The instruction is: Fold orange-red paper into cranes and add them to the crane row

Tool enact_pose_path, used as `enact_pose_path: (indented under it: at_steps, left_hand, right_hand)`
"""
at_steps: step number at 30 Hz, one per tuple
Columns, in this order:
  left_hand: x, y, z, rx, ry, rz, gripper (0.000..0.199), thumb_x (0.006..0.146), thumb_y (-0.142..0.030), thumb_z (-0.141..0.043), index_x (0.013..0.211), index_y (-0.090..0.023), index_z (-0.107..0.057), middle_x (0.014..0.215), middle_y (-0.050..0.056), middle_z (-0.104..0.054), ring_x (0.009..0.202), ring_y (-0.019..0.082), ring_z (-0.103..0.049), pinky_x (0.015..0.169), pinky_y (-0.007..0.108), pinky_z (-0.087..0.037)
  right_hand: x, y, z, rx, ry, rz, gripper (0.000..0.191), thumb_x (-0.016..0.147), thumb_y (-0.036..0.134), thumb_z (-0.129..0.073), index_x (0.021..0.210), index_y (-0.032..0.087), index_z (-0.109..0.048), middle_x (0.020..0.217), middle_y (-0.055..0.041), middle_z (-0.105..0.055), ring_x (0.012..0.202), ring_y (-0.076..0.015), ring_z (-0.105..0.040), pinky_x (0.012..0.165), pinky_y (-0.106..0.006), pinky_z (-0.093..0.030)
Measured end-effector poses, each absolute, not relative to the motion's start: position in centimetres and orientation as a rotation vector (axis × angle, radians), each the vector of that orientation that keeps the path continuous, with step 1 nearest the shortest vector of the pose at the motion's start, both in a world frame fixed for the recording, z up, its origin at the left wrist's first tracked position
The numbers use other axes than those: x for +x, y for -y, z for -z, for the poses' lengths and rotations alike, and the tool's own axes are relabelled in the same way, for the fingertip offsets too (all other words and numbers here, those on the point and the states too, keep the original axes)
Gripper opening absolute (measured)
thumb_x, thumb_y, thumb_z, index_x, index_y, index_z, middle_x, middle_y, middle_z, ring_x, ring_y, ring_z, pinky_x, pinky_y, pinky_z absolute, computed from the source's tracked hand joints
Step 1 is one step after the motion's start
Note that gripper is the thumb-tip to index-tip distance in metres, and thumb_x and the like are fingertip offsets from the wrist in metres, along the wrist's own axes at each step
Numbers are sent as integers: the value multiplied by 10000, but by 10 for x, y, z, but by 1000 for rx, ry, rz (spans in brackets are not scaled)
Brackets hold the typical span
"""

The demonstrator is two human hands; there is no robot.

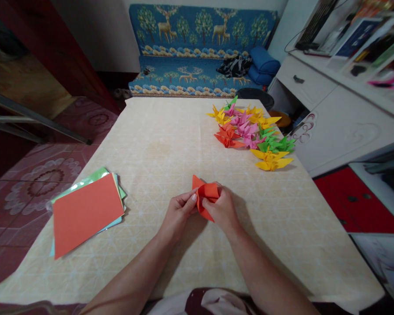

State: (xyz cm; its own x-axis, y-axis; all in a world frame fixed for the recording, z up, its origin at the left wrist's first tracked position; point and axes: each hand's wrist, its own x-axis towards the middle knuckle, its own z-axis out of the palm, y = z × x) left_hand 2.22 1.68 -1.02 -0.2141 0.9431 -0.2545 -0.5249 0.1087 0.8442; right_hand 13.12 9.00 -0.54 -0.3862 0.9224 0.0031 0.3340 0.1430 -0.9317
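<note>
A partly folded piece of orange-red origami paper (209,190) is held between both hands, just above the middle of the table near me. My left hand (183,205) pinches its left edge between thumb and fingers. On the other side, my right hand (223,205) grips the paper, its thumb pressed into the opened fold and its fingers behind. The paper's layers stand apart, with one pointed corner up at the left and another pointing down. Parts of the paper and several fingertips are hidden.
Several folded paper cranes (246,127) in red, pink, yellow and green lie at the far right of the table (157,148). A stack of coloured paper sheets (88,214) rests at the left. Beyond are a blue sofa (197,65) and a white cabinet (348,113).
</note>
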Motion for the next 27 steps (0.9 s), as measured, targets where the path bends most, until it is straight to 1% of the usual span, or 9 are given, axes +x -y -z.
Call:
enact_pose_path:
  at_steps: [4, 6, 11, 15, 18, 20, 24, 27]
  left_hand:
    - [21, -16, 12, 531, -1140, -1453, 394, 772, -395, -702, 1083, -153, -716, 950, 102, -740, 848, 199, -665, 809, 291, -485]
    - [20, -16, 13, 539, -1164, -1450, 406, 768, -385, -707, 1103, -155, -707, 948, 104, -741, 857, 203, -664, 814, 300, -483]
    - [22, -18, 12, 560, -1257, -1475, 350, 728, -365, -741, 1002, -148, -747, 919, 106, -748, 871, 223, -664, 841, 328, -480]
    - [25, -19, 8, 568, -1290, -1495, 328, 727, -340, -745, 995, -151, -749, 915, 98, -750, 873, 209, -660, 851, 314, -474]
    - [25, -19, 7, 527, -1300, -1502, 360, 707, -345, -759, 1006, -145, -745, 899, 98, -751, 853, 210, -659, 826, 313, -481]
    - [25, -19, 8, 497, -1287, -1501, 384, 701, -351, -763, 1023, -143, -738, 892, 97, -751, 824, 206, -658, 798, 310, -487]
    - [22, -18, 11, 502, -1224, -1469, 374, 744, -373, -725, 1038, -142, -732, 887, 92, -748, 757, 176, -650, 735, 278, -485]
    - [22, -17, 10, 567, -1190, -1431, 387, 771, -391, -697, 1063, -139, -722, 909, 98, -742, 789, 186, -651, 749, 275, -481]
  right_hand:
    - [129, -89, 10, -1287, 1880, -1146, 123, 671, 146, -577, 733, 250, -554, 775, -13, -658, 743, -189, -618, 636, -276, -483]
    - [128, -88, 13, -1290, 1899, -1125, 124, 673, 147, -588, 735, 250, -559, 772, -18, -660, 749, -193, -617, 634, -278, -477]
    - [126, -87, 17, -1276, 1937, -1038, 108, 677, 166, -597, 731, 248, -551, 771, -31, -661, 784, -211, -612, 635, -288, -461]
    - [125, -87, 18, -1313, 1979, -973, 99, 677, 178, -607, 710, 241, -538, 764, -42, -658, 776, -217, -608, 610, -285, -446]
    - [127, -88, 17, -1304, 2008, -993, 100, 682, 186, -620, 706, 240, -540, 757, -39, -655, 768, -214, -605, 615, -282, -452]
    - [129, -89, 16, -1257, 2020, -1054, 98, 693, 170, -605, 736, 243, -556, 767, -28, -655, 771, -203, -606, 638, -279, -463]
    - [135, -92, 15, -1173, 2008, -1150, 132, 718, 141, -557, 793, 249, -570, 791, -5, -647, 766, -176, -601, 686, -274, -475]
    - [135, -92, 15, -1199, 2008, -1137, 130, 699, 134, -562, 762, 248, -556, 764, -1, -636, 735, -175, -591, 680, -277, -474]
